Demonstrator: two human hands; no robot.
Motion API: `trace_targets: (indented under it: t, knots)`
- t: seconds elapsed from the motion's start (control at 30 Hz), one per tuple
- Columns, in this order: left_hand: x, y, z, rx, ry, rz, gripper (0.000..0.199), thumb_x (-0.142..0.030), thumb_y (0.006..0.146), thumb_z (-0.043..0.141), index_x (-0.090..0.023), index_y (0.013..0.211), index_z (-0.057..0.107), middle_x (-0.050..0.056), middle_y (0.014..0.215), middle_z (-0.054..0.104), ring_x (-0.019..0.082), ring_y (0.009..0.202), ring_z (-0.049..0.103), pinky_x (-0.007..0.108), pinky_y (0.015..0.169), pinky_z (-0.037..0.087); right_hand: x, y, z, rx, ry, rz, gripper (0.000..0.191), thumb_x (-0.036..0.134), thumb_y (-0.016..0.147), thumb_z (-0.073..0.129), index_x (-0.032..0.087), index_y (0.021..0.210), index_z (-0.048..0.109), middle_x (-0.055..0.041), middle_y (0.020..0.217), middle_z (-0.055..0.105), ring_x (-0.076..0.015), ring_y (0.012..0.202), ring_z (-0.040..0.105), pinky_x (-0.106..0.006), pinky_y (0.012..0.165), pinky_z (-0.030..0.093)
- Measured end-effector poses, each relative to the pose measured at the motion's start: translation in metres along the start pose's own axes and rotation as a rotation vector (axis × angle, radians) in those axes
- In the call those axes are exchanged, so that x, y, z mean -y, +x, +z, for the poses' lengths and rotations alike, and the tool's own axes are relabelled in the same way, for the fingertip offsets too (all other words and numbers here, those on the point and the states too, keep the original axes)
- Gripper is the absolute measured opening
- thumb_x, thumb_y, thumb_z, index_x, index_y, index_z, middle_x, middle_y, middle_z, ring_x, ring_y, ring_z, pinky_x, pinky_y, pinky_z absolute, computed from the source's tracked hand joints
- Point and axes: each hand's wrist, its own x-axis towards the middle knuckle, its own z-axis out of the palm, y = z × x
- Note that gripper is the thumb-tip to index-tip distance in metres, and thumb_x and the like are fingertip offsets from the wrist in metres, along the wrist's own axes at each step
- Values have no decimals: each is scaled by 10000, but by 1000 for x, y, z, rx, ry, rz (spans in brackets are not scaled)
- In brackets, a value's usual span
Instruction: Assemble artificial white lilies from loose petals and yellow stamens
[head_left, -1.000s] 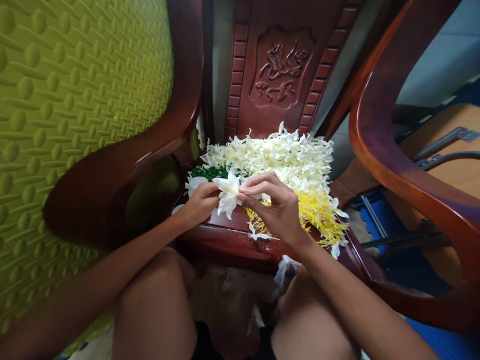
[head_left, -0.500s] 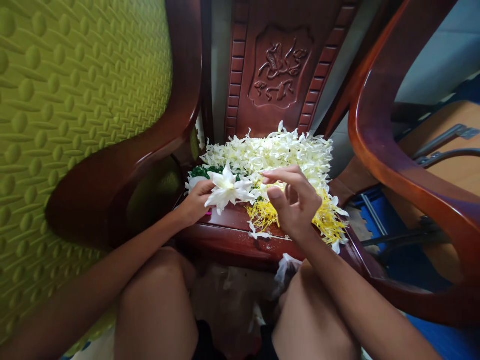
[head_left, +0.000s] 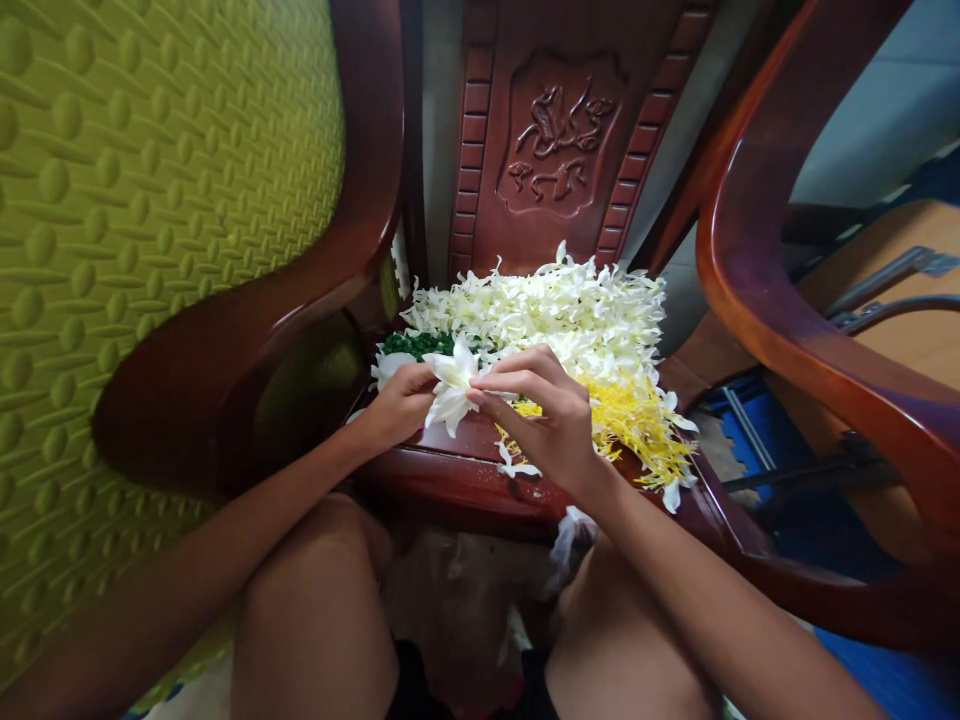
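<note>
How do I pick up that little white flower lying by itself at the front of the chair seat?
Pinch the little flower gently at its middle, where the thin petals seem to meet. Come from the front edge of the seat: that side looks open, while yellow strands lie behind. Its petals spread outward, so their tips would probably bend easily.

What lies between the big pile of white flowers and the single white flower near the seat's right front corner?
Yellow strands, heaped all the way from the white pile to that single flower; the head view shows it.
</note>
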Motion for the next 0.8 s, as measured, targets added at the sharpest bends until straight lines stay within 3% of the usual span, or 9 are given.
trace_targets:
  t: [0.3, 0.57, 0.7, 0.8]
  knots:
    - [-7, -3, 5, 4, 25, 3, 324, -354, 675, 725, -156, 458, 591, -22, 438, 496, 106, 486, 424, 242, 536, 418, -8, 0, -4, 78, 93, 76, 39, 261, 888, 736, 237, 876, 709, 3, 841, 686, -143, 792, 618, -343, 749, 507]
    - [-1, -8, -1, -38, 80, -137, 205, -291, 653, 623, -152, 503, 627, -6, 477, 571, 108, 476, 452, 213, 469, 346, -19, 0, 4, 152, 203, 125, 88, 267, 886, 733, 212, 841, 681, 15, 815, 681, -131, 793, 609, -322, 774, 507]
    - [7, 1, -4, -144, 50, -129, 144, -297, 592, 652, -155, 574, 639, -28, 514, 557, 99, 509, 438, 202, 482, 353, -26, 5, 0, 211, 203, 186, 224, 361, 845, 773, 235, 1017, 706, 19, 830, 698, -133, 792, 644, -319, 796, 521]
    - [16, 5, -5, -237, -12, -196, 136, -272, 600, 622, -170, 539, 556, -44, 494, 456, 79, 468, 367, 199, 438, 294, -58, 17, -14, 82, 84, 340, 251, 388, 927, 673, 269, 1148, 687, 9, 920, 733, -129, 837, 677, -303, 805, 533]
